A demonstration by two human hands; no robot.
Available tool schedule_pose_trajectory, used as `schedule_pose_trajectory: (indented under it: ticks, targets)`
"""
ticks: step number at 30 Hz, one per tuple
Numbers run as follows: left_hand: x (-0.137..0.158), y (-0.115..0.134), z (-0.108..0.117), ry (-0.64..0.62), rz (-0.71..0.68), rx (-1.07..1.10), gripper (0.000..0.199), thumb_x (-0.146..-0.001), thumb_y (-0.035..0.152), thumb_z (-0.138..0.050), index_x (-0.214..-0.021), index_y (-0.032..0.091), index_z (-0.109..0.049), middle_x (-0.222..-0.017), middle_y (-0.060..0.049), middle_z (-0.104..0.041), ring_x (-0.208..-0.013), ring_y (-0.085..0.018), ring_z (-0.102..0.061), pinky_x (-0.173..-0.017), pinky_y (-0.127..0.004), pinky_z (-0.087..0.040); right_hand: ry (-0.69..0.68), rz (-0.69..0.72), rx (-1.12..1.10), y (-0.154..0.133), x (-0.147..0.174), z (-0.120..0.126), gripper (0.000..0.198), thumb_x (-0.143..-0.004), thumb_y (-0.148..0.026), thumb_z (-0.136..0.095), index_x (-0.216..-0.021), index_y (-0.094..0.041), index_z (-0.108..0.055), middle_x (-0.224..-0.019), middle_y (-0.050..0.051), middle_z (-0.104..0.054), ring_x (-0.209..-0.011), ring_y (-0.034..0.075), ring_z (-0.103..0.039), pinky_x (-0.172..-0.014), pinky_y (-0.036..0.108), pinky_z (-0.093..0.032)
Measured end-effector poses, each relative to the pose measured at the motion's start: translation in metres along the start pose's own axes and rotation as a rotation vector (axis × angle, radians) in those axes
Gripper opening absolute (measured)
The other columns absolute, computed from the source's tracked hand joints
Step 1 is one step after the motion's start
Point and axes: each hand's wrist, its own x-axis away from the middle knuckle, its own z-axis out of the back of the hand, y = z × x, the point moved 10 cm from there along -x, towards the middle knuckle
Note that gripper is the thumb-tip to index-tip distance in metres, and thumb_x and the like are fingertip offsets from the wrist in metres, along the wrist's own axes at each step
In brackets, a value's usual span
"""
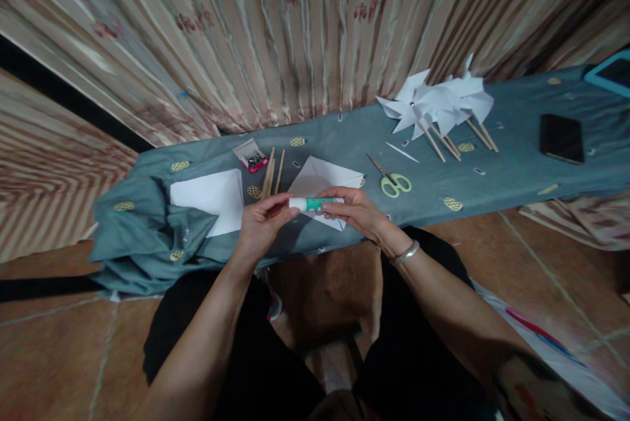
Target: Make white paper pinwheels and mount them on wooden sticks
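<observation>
Over the creased white paper, your left hand pinches one end of the glue stick, thumb opposite fingers, and your right hand pinches the other, fingertips closed on it; it's level, white and green-labelled, bridging both hands.

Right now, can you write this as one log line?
left hand: holds glue stick; right hand: holds glue stick; below: white paper; nearby: scissors
</observation>
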Motion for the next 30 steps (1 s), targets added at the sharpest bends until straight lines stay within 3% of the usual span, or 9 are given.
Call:
schedule_pose_trajectory:
  ticks: [8, 15, 23, 27, 30]
  targets:
    - [0.001, 0.002, 0.003, -0.015, -0.017, -0.118, 0.044, -0.05, 0.038, -0.087, -0.087, 0.016, -0.077, -0.073, -0.002, -0.071, -0.066, -0.014, -0.062, -0.068, -0.027, -0.052, -0.063, 0.006, 0.044, 0.004, 0.001, -0.001, 0.033, -0.061, -0.031, -0.085, -0.088, -0.018, -0.072, -0.079, 0.0, -0.074, -0.072, 0.011, -0.068, -0.068, 0.022, -0.053]
    - [-0.004, 0.004, -0.014, -0.06, -0.001, -0.047, 0.048, -0.047, 0.042, -0.088, -0.085, 0.016, -0.077, -0.081, -0.005, -0.074, -0.072, -0.017, -0.065, -0.076, -0.032, -0.053, -0.192, 0.025, 0.194, 0.0, 0.006, -0.014, 0.034, -0.062, -0.029, -0.085, -0.092, -0.018, -0.072, -0.085, 0.0, -0.074, -0.077, 0.011, -0.067, -0.074, 0.024, -0.052]
    - [-0.001, 0.001, -0.034, -0.147, 0.07, 0.009, 0.045, -0.046, 0.039, -0.088, -0.083, 0.016, -0.075, -0.08, -0.005, -0.074, -0.072, -0.017, -0.065, -0.076, -0.032, -0.053, -0.164, 0.029, 0.208, 0.002, 0.017, -0.006, 0.037, -0.063, -0.041, -0.084, -0.088, -0.017, -0.073, -0.077, 0.001, -0.074, -0.071, 0.013, -0.068, -0.071, 0.025, -0.051]
    - [0.001, -0.001, -0.038, -0.136, 0.086, 0.093, 0.047, -0.049, 0.034, -0.087, -0.09, 0.016, -0.074, -0.071, 0.0, -0.071, -0.064, -0.012, -0.062, -0.068, -0.027, -0.052, -0.132, 0.03, 0.118, 0.002, 0.015, -0.009, 0.035, -0.062, -0.041, -0.085, -0.086, -0.018, -0.074, -0.075, 0.001, -0.074, -0.068, 0.012, -0.067, -0.07, 0.024, -0.051]
    - [0.003, 0.0, -0.042, -0.123, 0.056, 0.14, 0.037, -0.053, 0.036, -0.085, -0.082, 0.016, -0.072, -0.065, 0.002, -0.067, -0.059, -0.012, -0.06, -0.065, -0.027, -0.051, -0.106, 0.04, 0.039, 0.002, 0.009, -0.016, 0.035, -0.062, -0.041, -0.084, -0.087, -0.018, -0.074, -0.074, 0.001, -0.074, -0.067, 0.011, -0.067, -0.067, 0.022, -0.05]
